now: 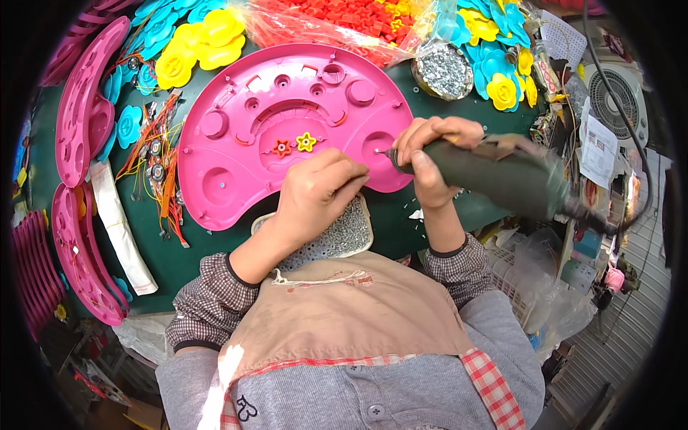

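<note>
A pink curved plastic shell point(236, 100) lies on the dark green table in front of me, with round posts and recesses on it. A small red star-shaped piece point(281, 148) and a yellow one point(307, 142) sit side by side at its centre. My right hand point(433, 154) is wrapped round a dark electric screwdriver point(494, 175), held nearly level, its bit at the round recess on the shell's right. My left hand point(319, 190) is closed in a pinch over the shell's near edge; what its fingertips hold is too small to make out. Beneath it stands a tray of screws point(344, 233).
A bowl of small metal parts point(443, 72) stands behind the shell's right end. Beyond lies a clear bag of red pieces point(322, 25), flanked by blue and yellow flower shapes point(204, 43). Wired parts point(161, 161) and more pink shells point(82, 107) are at left. A cord point(615, 86) hangs at right.
</note>
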`<state>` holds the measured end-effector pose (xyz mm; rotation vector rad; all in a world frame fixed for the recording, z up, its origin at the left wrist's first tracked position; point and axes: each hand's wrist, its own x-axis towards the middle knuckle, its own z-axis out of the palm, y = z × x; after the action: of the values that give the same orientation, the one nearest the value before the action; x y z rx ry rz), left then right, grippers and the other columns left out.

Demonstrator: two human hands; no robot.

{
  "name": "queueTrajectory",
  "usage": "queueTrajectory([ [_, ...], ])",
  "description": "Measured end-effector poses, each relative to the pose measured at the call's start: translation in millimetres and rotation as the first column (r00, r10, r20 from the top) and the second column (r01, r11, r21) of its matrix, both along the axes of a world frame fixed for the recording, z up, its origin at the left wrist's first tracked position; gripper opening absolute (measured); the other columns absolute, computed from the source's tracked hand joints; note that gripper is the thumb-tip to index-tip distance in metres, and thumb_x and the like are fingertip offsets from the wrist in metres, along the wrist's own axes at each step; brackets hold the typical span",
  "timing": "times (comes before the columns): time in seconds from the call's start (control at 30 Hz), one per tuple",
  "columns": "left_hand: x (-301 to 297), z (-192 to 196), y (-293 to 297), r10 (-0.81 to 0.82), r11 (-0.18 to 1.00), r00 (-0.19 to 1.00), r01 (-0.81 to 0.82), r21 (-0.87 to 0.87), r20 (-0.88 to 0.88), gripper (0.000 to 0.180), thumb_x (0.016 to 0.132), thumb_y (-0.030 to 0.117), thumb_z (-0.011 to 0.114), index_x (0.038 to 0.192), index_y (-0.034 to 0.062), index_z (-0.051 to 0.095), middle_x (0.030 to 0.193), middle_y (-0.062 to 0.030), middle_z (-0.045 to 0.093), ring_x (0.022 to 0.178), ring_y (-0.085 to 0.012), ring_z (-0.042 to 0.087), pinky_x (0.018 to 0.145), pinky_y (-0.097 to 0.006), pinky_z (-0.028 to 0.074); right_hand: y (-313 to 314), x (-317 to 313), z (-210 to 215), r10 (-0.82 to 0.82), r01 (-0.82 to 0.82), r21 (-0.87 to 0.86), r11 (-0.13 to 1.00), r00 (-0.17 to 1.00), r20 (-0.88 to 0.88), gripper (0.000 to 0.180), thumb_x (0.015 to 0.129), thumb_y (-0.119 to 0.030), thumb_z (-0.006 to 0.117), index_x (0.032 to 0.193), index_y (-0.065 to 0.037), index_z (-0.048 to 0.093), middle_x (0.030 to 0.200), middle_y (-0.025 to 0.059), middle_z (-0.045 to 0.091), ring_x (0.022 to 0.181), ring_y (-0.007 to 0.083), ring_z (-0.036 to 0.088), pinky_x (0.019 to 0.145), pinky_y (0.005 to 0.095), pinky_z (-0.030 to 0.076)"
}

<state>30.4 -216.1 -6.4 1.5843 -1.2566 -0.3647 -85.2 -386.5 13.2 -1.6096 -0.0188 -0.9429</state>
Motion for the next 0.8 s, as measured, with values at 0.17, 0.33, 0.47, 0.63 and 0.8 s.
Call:
queueTrajectory([
  [0.17, 0.1, -2.7, -3.5, 0.023, 1.000, 1.000, -0.023, -0.001, -0.004, 0.022, 0.085, 0.001, 0.081, 0.106, 0.0016, 0.075, 0.082, -0.0103, 0.069, 0.071, -0.0221, 0.069, 0.064, -0.033, 0.054, -3.0, 2.8, -0.5, -0.117, 0.098, 0.253, 0.962, 0.991, 0.059, 0.048, 0.089, 0.005, 0.062, 0.132, 0.001, 0.041, 0.076, 0.0116, 0.061, 0.064, 0.0222, 0.061, 0.066, 0.0397, 0.056],
  [0.33, 1.9, -1.6, -4.6, 0.007, 1.000, 1.000, -0.007, 0.002, -0.022, 0.020, 0.088, 0.002, 0.080, 0.107, 0.0009, 0.075, 0.085, -0.0113, 0.070, 0.071, -0.0222, 0.069, 0.065, -0.033, 0.055, 0.2, 1.0, 0.8, -0.114, 0.081, 0.234, 0.969, 0.985, 0.133, 0.049, 0.090, 0.003, 0.062, 0.134, 0.001, 0.041, 0.075, 0.0112, 0.062, 0.065, 0.0222, 0.061, 0.068, 0.0404, 0.056],
  [0.47, 2.5, -1.3, -4.4, 0.010, 1.000, 1.000, -0.010, 0.000, -0.023, 0.020, 0.089, 0.003, 0.079, 0.108, 0.0006, 0.074, 0.087, -0.0117, 0.071, 0.071, -0.0226, 0.070, 0.065, -0.033, 0.055, 1.3, 0.4, 0.5, -0.119, 0.088, 0.234, 0.968, 0.986, 0.119, 0.049, 0.090, 0.004, 0.062, 0.134, 0.000, 0.041, 0.075, 0.0113, 0.061, 0.065, 0.0223, 0.060, 0.069, 0.0411, 0.056],
  [0.63, 1.9, -2.4, -3.5, 0.007, 1.000, 0.999, -0.006, 0.016, -0.045, 0.021, 0.089, 0.003, 0.079, 0.109, 0.0007, 0.074, 0.088, -0.0118, 0.072, 0.073, -0.0227, 0.071, 0.066, -0.033, 0.056, -0.1, 1.0, -1.9, -0.113, 0.098, 0.196, 0.976, 0.991, 0.071, 0.050, 0.089, 0.005, 0.062, 0.133, -0.001, 0.040, 0.075, 0.0114, 0.060, 0.065, 0.0227, 0.061, 0.068, 0.0403, 0.056],
  [0.8, 1.4, -0.9, -4.7, -0.001, 1.000, 0.999, 0.002, 0.031, -0.038, 0.020, 0.089, 0.002, 0.079, 0.109, 0.0009, 0.073, 0.090, -0.0120, 0.072, 0.073, -0.0228, 0.071, 0.067, -0.033, 0.056, 1.1, 1.2, -5.4, 0.009, -0.015, 0.156, 0.988, 0.999, 0.036, 0.046, 0.089, 0.004, 0.066, 0.129, -0.001, 0.043, 0.088, 0.0101, 0.062, 0.072, 0.0225, 0.064, 0.072, 0.0377, 0.056],
])
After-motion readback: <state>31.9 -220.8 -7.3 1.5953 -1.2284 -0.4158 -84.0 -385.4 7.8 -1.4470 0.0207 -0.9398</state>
